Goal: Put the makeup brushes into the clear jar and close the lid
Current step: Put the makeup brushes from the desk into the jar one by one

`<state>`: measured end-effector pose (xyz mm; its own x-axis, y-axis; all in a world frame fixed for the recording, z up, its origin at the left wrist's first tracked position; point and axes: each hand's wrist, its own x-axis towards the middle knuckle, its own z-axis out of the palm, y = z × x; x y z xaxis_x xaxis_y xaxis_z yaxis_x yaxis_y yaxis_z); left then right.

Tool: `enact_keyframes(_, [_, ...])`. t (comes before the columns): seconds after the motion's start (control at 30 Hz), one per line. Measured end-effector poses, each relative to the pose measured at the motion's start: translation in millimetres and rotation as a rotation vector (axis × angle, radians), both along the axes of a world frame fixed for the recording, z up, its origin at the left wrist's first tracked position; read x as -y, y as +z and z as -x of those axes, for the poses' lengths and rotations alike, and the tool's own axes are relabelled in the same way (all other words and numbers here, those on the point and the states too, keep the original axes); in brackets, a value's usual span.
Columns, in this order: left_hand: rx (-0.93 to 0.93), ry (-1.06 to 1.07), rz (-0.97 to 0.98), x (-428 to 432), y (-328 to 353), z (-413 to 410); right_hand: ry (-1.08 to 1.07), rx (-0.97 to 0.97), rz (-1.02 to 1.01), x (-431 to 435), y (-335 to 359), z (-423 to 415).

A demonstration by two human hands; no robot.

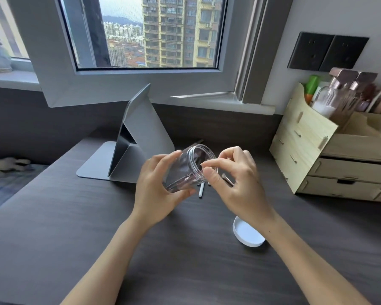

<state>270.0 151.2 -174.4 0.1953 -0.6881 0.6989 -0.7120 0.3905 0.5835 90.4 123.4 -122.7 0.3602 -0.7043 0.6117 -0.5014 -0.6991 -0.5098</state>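
My left hand (157, 183) grips the clear jar (190, 167), lifted off the dark desk and tilted with its open mouth toward the right. A brush lies inside it along the lower wall. At the jar's mouth my right hand (235, 181) pinches a makeup brush (228, 181), whose metal ferrule shows beside the thumb. Under the jar a white-handled brush (201, 190) lies on the desk. Another brush tip (197, 142) sticks out behind the jar. The white lid (248, 234) rests upside down on the desk below my right wrist.
A grey folding tablet stand (130, 155) stands just behind my left hand. A wooden drawer organiser (330, 155) with bottles and cosmetics fills the right side. An open window frame (128, 84) hangs over the back of the desk (97, 227). The desk's left edge drops off.
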Motion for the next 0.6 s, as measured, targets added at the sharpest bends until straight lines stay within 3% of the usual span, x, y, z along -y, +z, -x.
enact_keyframes(0.07, [-0.005, 0.010, 0.008, 1, 1, -2, 0.075, 0.053, -0.008, 4, 0, 2])
enact_keyframes(0.13, [-0.102, -0.014, 0.027, 2, 2, -5, 0.138, 0.274, -0.150, 15, 0, 3])
enact_keyframes(0.2, [-0.305, -0.059, 0.033, 1, 4, -9, 0.034, 0.447, -0.298, 34, -4, 3])
enact_keyframes(0.23, [-0.395, -0.076, 0.032, 1, 6, -11, -0.044, 0.423, -0.342, 46, -8, 1])
enact_keyframes(0.37, [-0.518, -0.087, 0.045, 2, 9, -21, -0.177, -0.005, -0.377, 78, -33, -21])
enact_keyframes(0.6, [-0.532, -0.099, 0.061, 4, 7, -23, 0.089, -0.896, 0.227, 97, -49, -60])
